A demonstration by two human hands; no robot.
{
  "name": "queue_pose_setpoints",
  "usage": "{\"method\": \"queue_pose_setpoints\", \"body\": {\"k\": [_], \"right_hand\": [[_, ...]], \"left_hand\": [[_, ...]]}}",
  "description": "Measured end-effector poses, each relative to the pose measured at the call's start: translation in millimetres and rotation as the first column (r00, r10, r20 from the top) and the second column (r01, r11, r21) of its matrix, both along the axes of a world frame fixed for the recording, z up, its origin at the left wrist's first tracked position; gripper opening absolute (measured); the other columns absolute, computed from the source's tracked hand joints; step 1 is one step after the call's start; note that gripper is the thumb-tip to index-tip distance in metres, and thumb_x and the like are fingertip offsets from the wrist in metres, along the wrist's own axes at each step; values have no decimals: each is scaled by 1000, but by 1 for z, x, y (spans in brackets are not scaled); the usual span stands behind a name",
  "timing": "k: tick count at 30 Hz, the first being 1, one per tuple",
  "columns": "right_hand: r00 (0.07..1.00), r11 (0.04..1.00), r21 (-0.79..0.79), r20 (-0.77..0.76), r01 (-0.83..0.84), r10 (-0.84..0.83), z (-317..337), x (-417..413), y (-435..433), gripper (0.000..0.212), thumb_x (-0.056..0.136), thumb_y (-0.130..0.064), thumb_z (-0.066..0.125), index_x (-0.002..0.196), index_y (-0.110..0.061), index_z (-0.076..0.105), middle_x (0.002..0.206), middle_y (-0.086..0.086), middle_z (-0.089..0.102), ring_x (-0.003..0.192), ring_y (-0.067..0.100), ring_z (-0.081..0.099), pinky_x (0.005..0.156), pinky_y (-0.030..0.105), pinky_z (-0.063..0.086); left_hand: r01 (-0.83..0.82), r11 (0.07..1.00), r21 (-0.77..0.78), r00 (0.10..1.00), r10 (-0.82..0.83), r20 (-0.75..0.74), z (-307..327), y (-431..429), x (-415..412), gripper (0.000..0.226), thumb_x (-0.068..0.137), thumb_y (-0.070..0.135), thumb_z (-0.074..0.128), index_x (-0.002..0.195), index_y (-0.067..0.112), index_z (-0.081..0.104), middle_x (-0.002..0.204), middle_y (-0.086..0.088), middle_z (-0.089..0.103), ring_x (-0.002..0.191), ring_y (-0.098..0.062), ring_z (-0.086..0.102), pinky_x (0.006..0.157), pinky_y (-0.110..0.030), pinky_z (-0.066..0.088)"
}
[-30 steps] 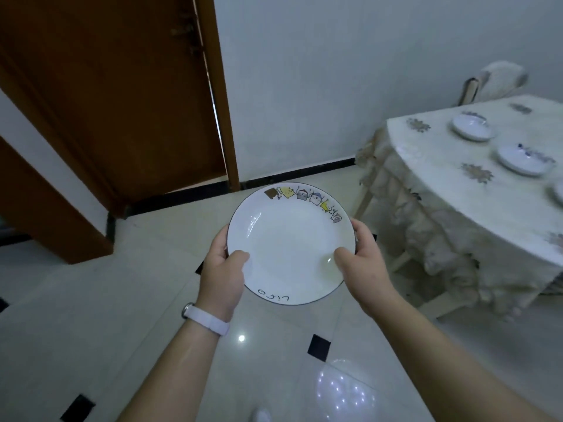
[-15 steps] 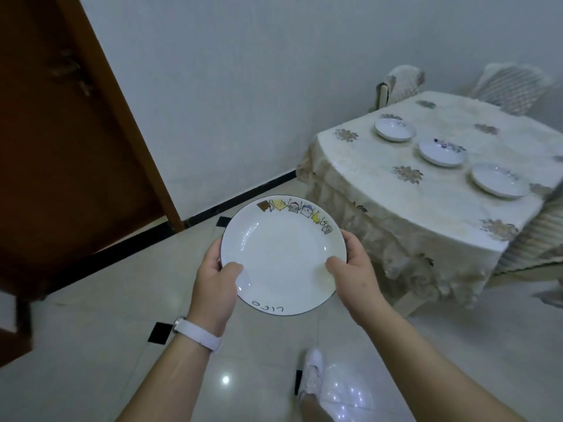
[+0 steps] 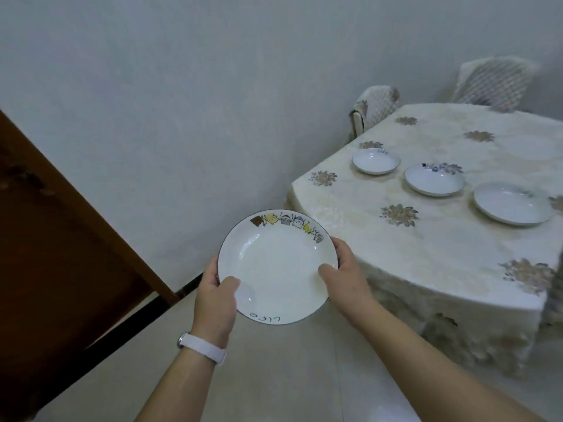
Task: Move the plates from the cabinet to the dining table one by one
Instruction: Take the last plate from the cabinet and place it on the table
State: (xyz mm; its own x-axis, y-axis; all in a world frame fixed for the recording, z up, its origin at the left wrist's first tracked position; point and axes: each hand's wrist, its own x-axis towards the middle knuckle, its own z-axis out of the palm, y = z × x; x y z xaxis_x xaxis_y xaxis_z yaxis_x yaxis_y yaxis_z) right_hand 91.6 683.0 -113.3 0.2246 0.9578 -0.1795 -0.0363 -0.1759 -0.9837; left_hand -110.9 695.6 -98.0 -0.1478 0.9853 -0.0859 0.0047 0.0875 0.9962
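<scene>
I hold a white plate point(image 3: 275, 263) with small cartoon figures along its far rim, level in front of me over the floor. My left hand point(image 3: 214, 303) grips its left edge, thumb on top. My right hand point(image 3: 345, 278) grips its right edge the same way. The dining table point(image 3: 426, 245), under a cream cloth with flower motifs, stands to the right, its near corner just beyond the plate. Three white plates lie on it in a row: a far one point(image 3: 375, 160), a middle one point(image 3: 434, 179) and a near one point(image 3: 511, 207). The cabinet is out of view.
A brown wooden door point(image 3: 51, 269) fills the left side. A pale wall runs behind. Two chairs with woven covers stand at the table's far side, one point(image 3: 376, 106) by the wall and one point(image 3: 493, 82) further right. Pale floor tiles lie below.
My view has swung right and closer to the table: the door has slid left, the table and its three plates have grown larger. The plate stays held in both hands.
</scene>
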Motion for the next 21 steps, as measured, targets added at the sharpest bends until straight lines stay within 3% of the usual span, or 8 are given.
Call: {"method": "queue_pose_setpoints", "body": {"k": [3,5,8,11,16,19,21], "right_hand": [[997,997,-22,28,67,-67,-1,35,19,53,66,-18,44,106,-53,50,107,-17,64,99,15,63,78,38,57],[993,994,-36,60,100,-98,-2,57,28,54,70,-16,46,115,-46,51,107,-16,65,98,16,64,80,40,57],[987,988,-67,91,141,-134,-4,84,48,54,80,-6,47,120,-42,48,106,-10,65,88,15,64,69,37,57],[976,977,-77,111,197,-188,-10,101,71,56,75,-12,48,119,-46,48,110,-11,66,97,19,65,81,45,58],[953,952,-131,170,275,-252,-21,118,115,59,83,-7,47,132,-38,43,113,-11,63,91,15,65,71,37,59],[927,930,-145,221,339,-303,-29,126,154,64,81,-9,47,138,-37,41,116,-23,58,104,9,59,89,43,54],[911,913,-150,238,378,-338,-29,128,182,60,83,-5,47,135,-36,43,108,-38,47,99,-10,55,85,26,52]], "left_hand": [[58,998,3,998,-58,16,-5,34,38,57,85,-10,43,109,37,65,103,11,73,97,-14,67,74,-31,50],[111,994,-6,993,-111,28,-10,53,58,58,84,-11,43,111,36,65,103,10,73,97,-14,67,74,-30,50],[185,983,-14,982,-185,28,-20,84,82,57,80,-5,47,120,33,63,109,9,72,102,-16,66,76,-31,50],[224,974,-32,974,-222,50,-27,117,102,56,74,5,49,119,33,64,109,9,72,101,-16,66,76,-31,50],[309,948,-74,950,-305,68,-41,183,125,59,66,11,47,119,31,64,106,8,73,99,-18,67,75,-35,52],[393,915,-90,920,-390,50,-52,231,138,57,68,11,47,118,34,63,107,7,72,99,-19,66,75,-36,53],[408,905,-116,913,-403,67,-56,266,143,55,69,12,48,115,38,64,106,7,72,98,-19,67,73,-35,52]]}}
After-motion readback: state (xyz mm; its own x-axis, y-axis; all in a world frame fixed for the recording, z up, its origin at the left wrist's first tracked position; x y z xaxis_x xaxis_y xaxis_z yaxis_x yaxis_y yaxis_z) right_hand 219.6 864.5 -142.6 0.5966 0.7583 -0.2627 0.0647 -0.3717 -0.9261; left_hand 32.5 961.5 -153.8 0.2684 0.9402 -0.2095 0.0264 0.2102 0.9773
